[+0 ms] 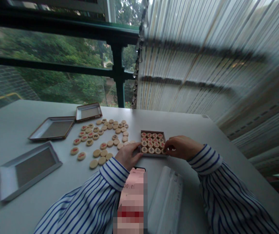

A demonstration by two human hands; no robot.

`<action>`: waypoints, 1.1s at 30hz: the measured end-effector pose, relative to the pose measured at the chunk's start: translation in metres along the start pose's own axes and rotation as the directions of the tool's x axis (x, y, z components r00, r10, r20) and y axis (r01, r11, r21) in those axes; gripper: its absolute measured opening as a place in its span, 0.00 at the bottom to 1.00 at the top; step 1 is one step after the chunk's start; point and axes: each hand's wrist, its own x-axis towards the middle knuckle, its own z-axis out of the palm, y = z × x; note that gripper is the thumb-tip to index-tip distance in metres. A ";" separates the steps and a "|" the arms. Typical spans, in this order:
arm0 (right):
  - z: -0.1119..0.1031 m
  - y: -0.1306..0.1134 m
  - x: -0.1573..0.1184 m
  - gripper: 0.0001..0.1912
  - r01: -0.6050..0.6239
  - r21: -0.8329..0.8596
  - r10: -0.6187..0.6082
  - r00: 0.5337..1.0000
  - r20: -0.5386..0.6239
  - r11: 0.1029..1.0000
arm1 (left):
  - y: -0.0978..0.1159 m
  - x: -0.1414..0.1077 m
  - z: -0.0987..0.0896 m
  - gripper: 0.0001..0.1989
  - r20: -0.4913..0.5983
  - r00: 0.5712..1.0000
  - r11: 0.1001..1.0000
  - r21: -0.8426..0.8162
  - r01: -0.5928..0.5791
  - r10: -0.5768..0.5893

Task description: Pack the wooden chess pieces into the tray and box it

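A small box (pixel 153 155) stands in front of me with rows of round Chinese chess pieces in it, red and black characters facing up. My left hand (pixel 129 155) grips the box's left side, thumb near the front corner and fingers along the edge. At the front right corner, my right hand (pixel 182 147) has its fingertips closed on a Chinese chess piece (pixel 163 151), partly covered by them. To the left, many loose Chinese chess pieces (pixel 95 136) lie scattered, some showing characters and others blank side up. A few of them sit close beside my left hand.
Three shallow trays or lids lie on the white table (pixel 76 178): a large one (pixel 54 156) nearest, a middle one (pixel 35 133) and a smaller one (pixel 101 113) behind. A phone (pixel 139 169) and a clear plastic packet (pixel 167 198) lie between my forearms. String curtain (pixel 178 94) hangs beyond the table.
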 end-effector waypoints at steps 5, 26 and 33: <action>0.000 -0.001 0.000 0.11 -0.002 -0.012 0.002 1.000 0.010 1.000 | 0.000 0.000 0.000 0.17 0.002 1.000 1.000 -0.007 0.002 -0.002; -0.003 0.001 -0.001 0.11 -0.001 -0.028 0.000 1.000 -0.027 1.000 | 0.002 0.000 -0.001 0.17 0.017 1.000 1.000 -0.018 0.017 -0.017; -0.005 0.000 0.000 0.14 -0.043 -0.048 0.036 0.990 -0.138 0.998 | 0.004 0.000 -0.002 0.17 -0.010 1.000 1.000 0.004 0.001 -0.001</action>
